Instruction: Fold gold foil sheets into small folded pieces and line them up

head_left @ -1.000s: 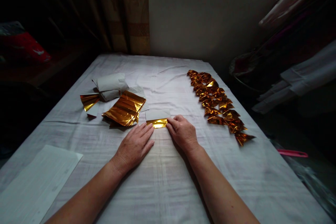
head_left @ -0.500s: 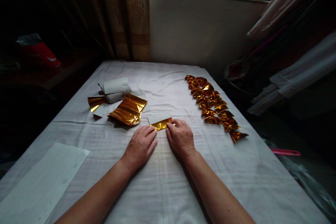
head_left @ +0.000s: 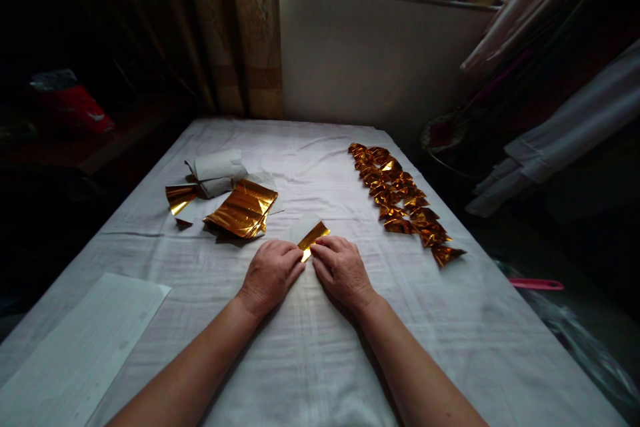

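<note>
A small sheet of gold foil paper (head_left: 314, 233) lies on the cloth-covered table between my hands, partly folded over, with a pale strip at its far edge. My left hand (head_left: 271, 273) has its fingers closed at the near left edge of the sheet. From the other side, my right hand (head_left: 344, 268) pinches the near right edge, thumb tucked low. Both sets of fingertips partly hide the fold. Beyond my left hand sits a stack of flat gold foil sheets (head_left: 243, 208). To the right run rows of folded gold foil pieces (head_left: 395, 190).
Grey-white paper bundles (head_left: 217, 167) and a loose gold foil piece (head_left: 180, 197) lie at the back left. A pale flat sheet (head_left: 85, 347) covers the table's near left. A pink handle (head_left: 537, 284) shows beyond the right edge; hanging clothes (head_left: 565, 133) are on that side.
The gold foil sheet has turned, its far right end swinging away from me, and a near corner is now folded. My hands have drawn slightly closer together. The view has shifted a little.
</note>
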`<state>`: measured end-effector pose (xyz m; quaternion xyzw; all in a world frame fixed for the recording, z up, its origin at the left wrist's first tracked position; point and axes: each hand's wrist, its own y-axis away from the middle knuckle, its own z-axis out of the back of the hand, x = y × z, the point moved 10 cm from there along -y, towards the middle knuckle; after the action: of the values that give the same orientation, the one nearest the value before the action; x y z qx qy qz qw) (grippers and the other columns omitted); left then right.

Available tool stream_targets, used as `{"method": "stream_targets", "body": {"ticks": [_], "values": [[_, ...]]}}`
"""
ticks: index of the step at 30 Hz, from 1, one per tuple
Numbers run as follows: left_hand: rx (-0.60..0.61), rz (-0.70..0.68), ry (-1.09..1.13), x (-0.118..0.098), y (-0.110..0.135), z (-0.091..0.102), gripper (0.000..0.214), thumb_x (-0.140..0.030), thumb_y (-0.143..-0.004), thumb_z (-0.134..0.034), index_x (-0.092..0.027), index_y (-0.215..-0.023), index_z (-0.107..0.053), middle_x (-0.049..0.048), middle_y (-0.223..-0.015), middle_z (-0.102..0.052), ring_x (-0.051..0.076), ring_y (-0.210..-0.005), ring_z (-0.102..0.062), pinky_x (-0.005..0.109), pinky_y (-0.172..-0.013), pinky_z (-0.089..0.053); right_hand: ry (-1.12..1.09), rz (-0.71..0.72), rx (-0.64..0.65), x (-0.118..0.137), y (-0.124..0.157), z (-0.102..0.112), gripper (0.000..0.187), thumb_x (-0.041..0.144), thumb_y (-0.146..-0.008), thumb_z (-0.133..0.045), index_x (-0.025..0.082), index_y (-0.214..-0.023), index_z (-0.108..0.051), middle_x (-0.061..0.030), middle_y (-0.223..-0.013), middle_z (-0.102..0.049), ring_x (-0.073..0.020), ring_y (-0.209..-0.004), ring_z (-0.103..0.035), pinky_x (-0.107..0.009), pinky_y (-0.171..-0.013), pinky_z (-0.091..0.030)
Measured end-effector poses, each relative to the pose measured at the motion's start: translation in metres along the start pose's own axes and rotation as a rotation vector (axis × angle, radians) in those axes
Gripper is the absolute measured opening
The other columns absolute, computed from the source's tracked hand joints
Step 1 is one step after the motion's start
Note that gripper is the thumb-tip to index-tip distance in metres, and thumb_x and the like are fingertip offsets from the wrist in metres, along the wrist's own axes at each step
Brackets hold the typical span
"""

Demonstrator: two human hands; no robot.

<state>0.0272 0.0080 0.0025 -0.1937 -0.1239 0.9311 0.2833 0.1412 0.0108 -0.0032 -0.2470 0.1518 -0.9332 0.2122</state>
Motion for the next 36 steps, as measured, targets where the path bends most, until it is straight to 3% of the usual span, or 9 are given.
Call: {"method": "stream_targets", "body": {"ticks": [11, 18, 25, 36], "values": [[-0.048, 0.015, -0.020, 0.005, -0.002, 0.000, 0.023, -0.033, -0.098, -0.049, -0.021, -0.090, -0.066, 0.0038, -0.092, -0.070, 0.020, -0.087, -0.060, 0.036, -0.080, -0.047, -0.035, 0.011, -0.051, 0.000, -0.004, 0.000, 0.013, 0.024, -0.088, -0.064, 0.027, -0.098, -0.071, -0.0039, -0.105, -0.071, -0.0208, -0.100, -0.060, -0.036, -0.085, -0.040], [-0.100, 0.068, 0.079, 0.016, -0.004, 0.003, 0.020, -0.031, -0.096, -0.051, -0.021, -0.096, -0.068, 0.0056, -0.098, -0.068, 0.021, -0.092, -0.058, 0.036, -0.085, -0.048, 0.000, -0.098, -0.066, -0.004, -0.011, -0.003, 0.010, 0.026, -0.090, -0.062, 0.025, -0.086, -0.071, -0.0029, -0.099, -0.071, -0.0203, -0.094, -0.059, -0.034, -0.080, -0.037], [-0.075, 0.192, 0.103, 0.030, -0.007, 0.000, 0.010, -0.026, -0.091, -0.057, -0.021, -0.084, -0.063, 0.0045, -0.093, -0.066, 0.022, -0.091, -0.057, 0.038, -0.085, -0.046, 0.016, -0.228, -0.012, -0.008, -0.013, -0.008, 0.011, 0.031, -0.089, -0.062, 0.024, -0.082, -0.068, -0.0031, -0.099, -0.068, -0.0209, -0.095, -0.056, -0.035, -0.080, -0.036], [-0.078, 0.239, 0.056, 0.031, -0.007, -0.001, 0.013, -0.026, -0.091, -0.057, -0.021, -0.079, -0.054, 0.0042, -0.088, -0.061, 0.023, -0.087, -0.054, 0.037, -0.084, -0.044, 0.111, -0.341, 0.045, -0.011, -0.021, -0.014, 0.015, 0.033, -0.088, -0.064, 0.021, -0.079, -0.062, -0.0046, -0.091, -0.065, -0.0216, -0.088, -0.054, -0.033, -0.073, -0.032]]}}
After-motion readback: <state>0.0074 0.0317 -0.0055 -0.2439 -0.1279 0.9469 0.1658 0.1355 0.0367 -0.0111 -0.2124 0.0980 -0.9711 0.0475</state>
